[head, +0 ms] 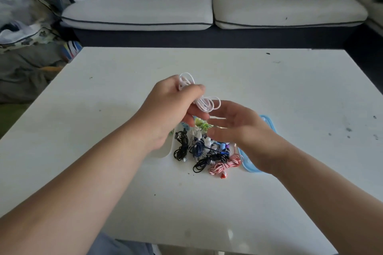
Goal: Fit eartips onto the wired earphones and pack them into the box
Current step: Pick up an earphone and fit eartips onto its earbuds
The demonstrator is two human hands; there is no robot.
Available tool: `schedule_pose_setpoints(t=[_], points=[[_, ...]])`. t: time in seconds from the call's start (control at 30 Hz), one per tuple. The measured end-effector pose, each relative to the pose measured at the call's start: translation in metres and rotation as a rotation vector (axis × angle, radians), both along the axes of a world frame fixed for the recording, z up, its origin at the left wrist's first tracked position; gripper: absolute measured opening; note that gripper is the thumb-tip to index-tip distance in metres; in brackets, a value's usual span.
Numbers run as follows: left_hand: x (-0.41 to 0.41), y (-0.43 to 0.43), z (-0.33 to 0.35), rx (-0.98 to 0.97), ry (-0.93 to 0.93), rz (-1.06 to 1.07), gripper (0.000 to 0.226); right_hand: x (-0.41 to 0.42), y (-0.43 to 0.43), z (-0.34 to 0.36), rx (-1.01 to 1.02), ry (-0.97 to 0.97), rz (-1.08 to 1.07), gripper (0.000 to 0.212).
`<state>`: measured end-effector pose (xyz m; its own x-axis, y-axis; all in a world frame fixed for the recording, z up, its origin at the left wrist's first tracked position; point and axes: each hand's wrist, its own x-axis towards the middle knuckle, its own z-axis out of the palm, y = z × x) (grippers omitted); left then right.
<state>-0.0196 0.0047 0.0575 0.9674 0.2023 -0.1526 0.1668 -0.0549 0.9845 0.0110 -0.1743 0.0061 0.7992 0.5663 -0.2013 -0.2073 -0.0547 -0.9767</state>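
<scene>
white table (pixel 269 93) — left hand (pixel 165 107) pinches coiled white earphones (pixel 204 102).

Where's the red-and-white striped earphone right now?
Head view: red-and-white striped earphone lies coiled on the table, nearest you, beside the blue lid.

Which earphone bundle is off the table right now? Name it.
The white coiled earphones, pinched in the left hand above the pile. The black, blue and red-striped bundles all lie on the table.
</scene>
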Motion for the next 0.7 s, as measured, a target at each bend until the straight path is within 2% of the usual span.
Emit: schedule_pose_setpoints(t=[0.1,0.17,0.23,0.33,0.37,0.43,0.53,0.6,0.7], points=[[-0.002,-0.004,0.006,-0.193,0.007,-0.044,0.009,-0.001,-0.004,0.003,0.084,0.041,0.049,0.049],[-0.004,-0.004,0.008,-0.272,0.005,-0.098,0.02,-0.002,-0.006,0.005,0.097,0.059,0.059,0.038],[-0.006,-0.001,0.009,-0.287,0.003,-0.133,0.034,-0.002,-0.008,0.006,0.06,0.062,0.078,0.028],[-0.007,0.003,0.008,-0.298,-0.011,-0.154,0.038,-0.003,-0.009,0.007,-0.011,0.058,0.106,0.013],[-0.008,0.004,0.008,-0.31,-0.019,-0.147,0.037,-0.002,-0.009,0.008,-0.018,0.064,0.112,0.012],[-0.009,0.006,0.009,-0.338,-0.043,-0.124,0.036,-0.002,-0.011,0.01,-0.006,0.106,0.125,0.022],[-0.009,0.009,0.009,-0.374,-0.081,-0.072,0.032,-0.002,-0.011,0.013,0.085,0.266,0.086,0.031],[-0.006,0.011,0.006,-0.314,-0.091,-0.021,0.028,0.001,-0.011,0.014,0.121,0.351,0.024,0.026],[-0.005,0.01,-0.003,-0.057,-0.001,-0.015,0.028,0.006,-0.012,0.013,0.139,0.432,-0.095,0.026]])
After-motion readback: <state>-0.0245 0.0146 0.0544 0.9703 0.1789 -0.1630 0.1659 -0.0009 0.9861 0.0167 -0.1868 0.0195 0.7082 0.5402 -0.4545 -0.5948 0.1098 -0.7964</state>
